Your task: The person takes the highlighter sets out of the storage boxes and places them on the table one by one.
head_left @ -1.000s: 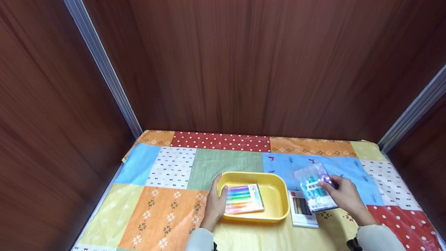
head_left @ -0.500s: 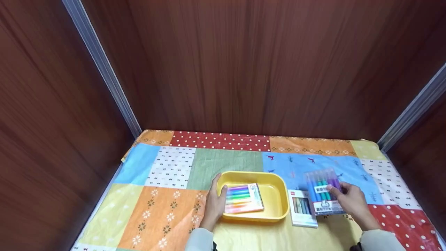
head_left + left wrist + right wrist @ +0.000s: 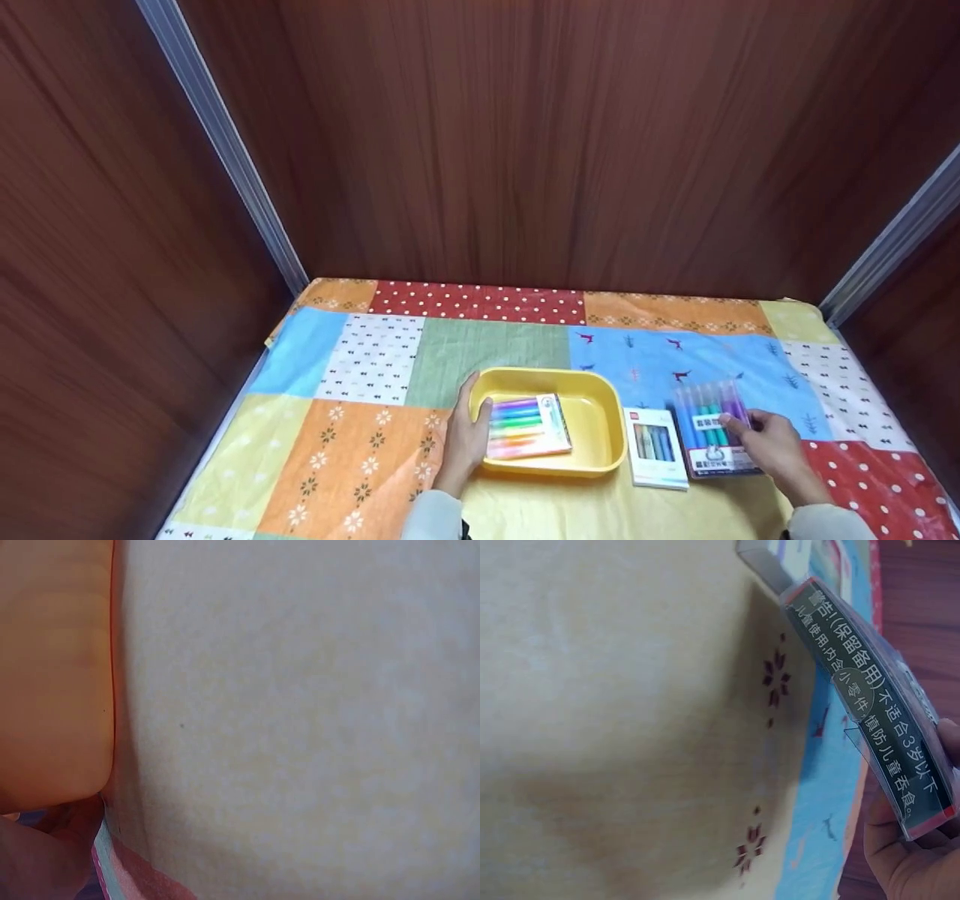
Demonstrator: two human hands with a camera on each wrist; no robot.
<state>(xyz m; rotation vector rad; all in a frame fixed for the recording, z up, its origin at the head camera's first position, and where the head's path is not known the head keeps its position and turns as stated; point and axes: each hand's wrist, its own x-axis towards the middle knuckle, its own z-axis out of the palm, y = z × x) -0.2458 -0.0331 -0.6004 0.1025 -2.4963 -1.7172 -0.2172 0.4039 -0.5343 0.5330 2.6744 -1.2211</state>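
At the left end of a yellow plastic tub [image 3: 600, 442], my left hand [image 3: 466, 442] grips the rim, thumb on the inner side. In the tub lies a pack of rainbow-coloured pens [image 3: 525, 427]. My right hand [image 3: 772, 446] pinches a clear case of blue, green and purple markers [image 3: 709, 431] by its right side. The right wrist view shows the case's dark end with white lettering [image 3: 874, 712], the fingers [image 3: 900, 847] around its lower end. Between tub and case lies a white box with a window showing coloured sticks [image 3: 658, 450].
A patchwork-patterned cloth [image 3: 360, 457] covers the table. Dark wood-grain panels [image 3: 480, 150] rise behind it and at both sides, joined by metal corner strips [image 3: 225, 135].
My right hand has moved right and toward me with the marker case, from partly over the white box to beside it. The case's tilt has lessened. My left hand stays on the tub.
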